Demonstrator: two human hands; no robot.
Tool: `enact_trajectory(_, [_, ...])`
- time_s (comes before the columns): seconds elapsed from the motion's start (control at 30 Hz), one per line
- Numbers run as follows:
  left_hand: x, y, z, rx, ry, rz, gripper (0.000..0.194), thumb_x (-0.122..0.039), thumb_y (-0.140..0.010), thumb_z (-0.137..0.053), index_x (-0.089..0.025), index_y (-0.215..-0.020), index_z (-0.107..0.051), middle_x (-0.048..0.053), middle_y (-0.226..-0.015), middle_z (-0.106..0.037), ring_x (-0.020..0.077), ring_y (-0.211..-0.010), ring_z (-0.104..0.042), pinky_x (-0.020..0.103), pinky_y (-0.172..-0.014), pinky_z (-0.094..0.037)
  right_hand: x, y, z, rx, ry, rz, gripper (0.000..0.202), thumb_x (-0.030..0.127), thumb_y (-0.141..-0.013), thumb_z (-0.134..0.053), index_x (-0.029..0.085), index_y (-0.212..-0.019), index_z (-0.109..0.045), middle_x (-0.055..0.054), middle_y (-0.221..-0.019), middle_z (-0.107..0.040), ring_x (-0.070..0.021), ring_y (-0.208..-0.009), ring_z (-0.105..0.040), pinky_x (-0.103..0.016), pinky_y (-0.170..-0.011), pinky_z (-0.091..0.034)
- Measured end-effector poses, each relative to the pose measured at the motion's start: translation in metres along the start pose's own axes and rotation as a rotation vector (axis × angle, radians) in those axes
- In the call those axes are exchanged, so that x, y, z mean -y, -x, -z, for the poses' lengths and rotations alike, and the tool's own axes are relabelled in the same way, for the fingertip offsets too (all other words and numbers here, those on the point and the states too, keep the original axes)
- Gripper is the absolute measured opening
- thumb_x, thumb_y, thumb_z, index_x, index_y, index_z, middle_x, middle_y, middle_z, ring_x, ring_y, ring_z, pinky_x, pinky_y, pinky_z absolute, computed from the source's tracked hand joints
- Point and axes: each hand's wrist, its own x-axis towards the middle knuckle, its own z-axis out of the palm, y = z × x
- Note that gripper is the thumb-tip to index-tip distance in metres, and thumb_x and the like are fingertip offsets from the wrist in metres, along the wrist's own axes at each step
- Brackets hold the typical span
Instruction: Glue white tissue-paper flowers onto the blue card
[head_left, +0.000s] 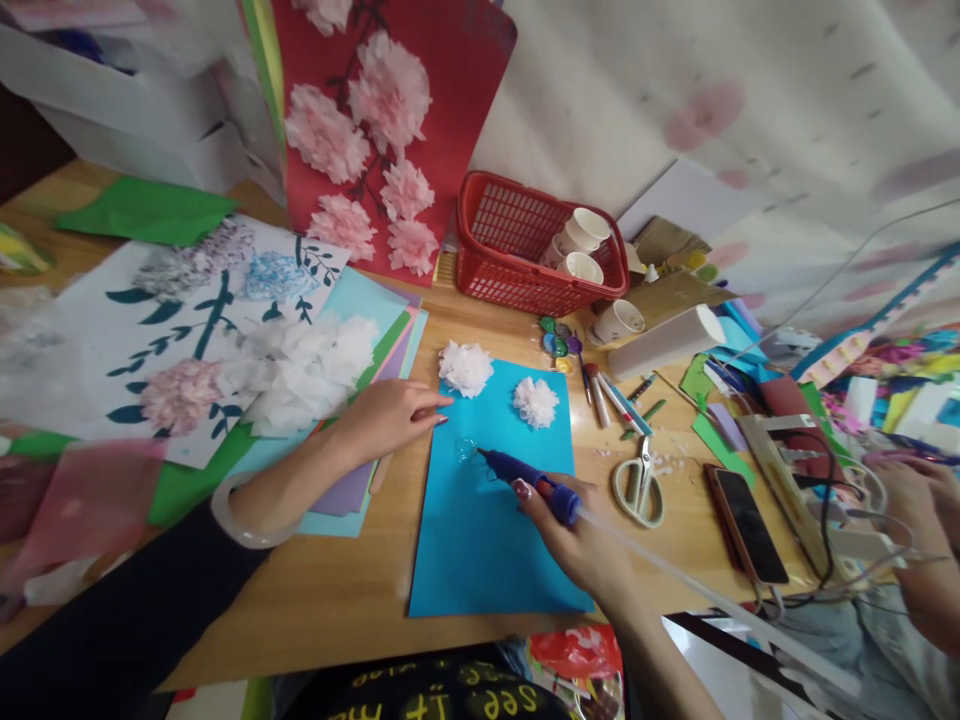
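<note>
Wooden table (337,615) lies before us, with a blue sheet (510,565) near its front edge. As we judge it, two placements are done: one white flower (465,369) sits at the sheet's top left corner, another white flower (535,402) near its top right. Below the first, a clear glue patch (466,450) bears no flower; the lower half is plain. Our right hand (574,535) grips the glue gun (517,470) over the sheet's middle, its long axis slanting, nozzle toward the left edge. Our left hand (394,412) stretches its fingers, apparently holding nothing.
</note>
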Motion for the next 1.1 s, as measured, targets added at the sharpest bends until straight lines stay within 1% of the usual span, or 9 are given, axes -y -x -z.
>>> enact_trajectory(0.2, [0.000,0.000,0.000,-0.011,0.005,0.000,0.028,-0.029,-0.093,-0.059,-0.022,-0.115,-0.073,0.005,-0.103,-0.077,0.0199,-0.090,-0.069,0.030,-0.077,-0.048,0.000,-0.001,0.000,0.032,-0.037,-0.014,0.049,0.059,-0.091,-0.050,0.022,-0.061,-0.061,-0.002,-0.054,-0.058,-0.0162,-0.050,-0.052,-0.030,-0.048,-0.035])
enact_trajectory(0.33, [0.000,0.000,0.000,-0.006,0.002,0.004,0.028,-0.029,-0.093,-0.060,-0.021,-0.116,-0.073,0.005,-0.101,-0.077,0.0202,-0.089,-0.069,0.031,-0.076,-0.048,0.000,-0.004,0.003,-0.001,-0.024,-0.039,0.050,0.059,-0.091,-0.049,0.021,-0.061,-0.062,-0.002,-0.053,-0.056,-0.0156,-0.049,-0.050,-0.029,-0.047,-0.034])
enact_trajectory(0.43, [0.000,0.000,0.000,-0.002,-0.006,0.010,0.028,-0.029,-0.093,-0.060,-0.021,-0.117,-0.073,0.005,-0.102,-0.077,0.0208,-0.090,-0.069,0.031,-0.077,-0.048,0.001,-0.006,0.005,-0.015,-0.024,-0.011,0.050,0.059,-0.091,-0.049,0.021,-0.062,-0.061,-0.002,-0.056,-0.055,-0.0149,-0.051,-0.051,-0.029,-0.049,-0.035])
enact_trajectory(0.53, [-0.001,0.000,0.000,0.002,-0.002,0.017,0.029,-0.029,-0.093,-0.060,-0.021,-0.117,-0.073,0.006,-0.104,-0.077,0.0211,-0.091,-0.070,0.031,-0.077,-0.049,0.002,-0.007,0.003,-0.042,0.000,0.022,0.051,0.058,-0.092,-0.048,0.022,-0.058,-0.055,-0.001,-0.056,-0.053,-0.0146,-0.053,-0.049,-0.029,-0.051,-0.035])
enact_trajectory(0.67, [-0.001,0.000,0.001,0.009,0.006,0.016,0.029,-0.030,-0.093,-0.059,-0.021,-0.117,-0.073,0.006,-0.105,-0.077,0.0210,-0.092,-0.069,0.031,-0.078,-0.049,0.002,-0.008,-0.001,-0.107,0.038,0.032,0.054,0.055,-0.091,-0.051,0.023,-0.050,-0.040,0.002,-0.047,-0.040,-0.0134,-0.049,-0.042,-0.028,-0.049,-0.030])
enact_trajectory(0.73, [-0.001,0.000,0.001,0.008,0.006,0.013,0.029,-0.030,-0.093,-0.059,-0.021,-0.117,-0.073,0.006,-0.105,-0.076,0.0209,-0.092,-0.069,0.031,-0.078,-0.049,0.001,-0.009,-0.002,-0.125,0.056,0.034,0.054,0.056,-0.091,-0.052,0.023,-0.050,-0.037,0.003,-0.047,-0.038,-0.0132,-0.049,-0.042,-0.028,-0.048,-0.028])
enact_trajectory(0.93, [0.001,0.000,0.000,-0.008,0.004,-0.009,0.029,-0.031,-0.093,-0.057,-0.021,-0.115,-0.073,0.006,-0.102,-0.077,0.0204,-0.091,-0.069,0.031,-0.078,-0.049,0.000,-0.009,-0.001,-0.048,0.053,0.047,0.051,0.056,-0.093,-0.049,0.022,-0.055,-0.052,-0.001,-0.051,-0.052,-0.0142,-0.050,-0.050,-0.028,-0.050,-0.033])
enact_trajectory(1.0, [0.002,0.000,0.000,-0.017,0.004,-0.017,0.029,-0.032,-0.093,-0.057,-0.022,-0.115,-0.073,0.005,-0.100,-0.077,0.0197,-0.089,-0.069,0.030,-0.077,-0.049,0.001,-0.010,-0.002,-0.084,0.079,0.056,0.052,0.056,-0.093,-0.050,0.022,-0.053,-0.052,-0.001,-0.050,-0.051,-0.0141,-0.049,-0.049,-0.028,-0.049,-0.033])
enact_trajectory(1.1, [0.002,0.000,0.000,-0.013,0.000,-0.017,0.029,-0.031,-0.093,-0.058,-0.022,-0.116,-0.073,0.004,-0.097,-0.077,0.0192,-0.087,-0.069,0.029,-0.075,-0.048,0.000,-0.011,-0.005,-0.146,0.110,0.072,0.056,0.057,-0.092,-0.050,0.023,-0.048,-0.045,0.000,-0.046,-0.045,-0.0134,-0.046,-0.044,-0.029,-0.048,-0.031])
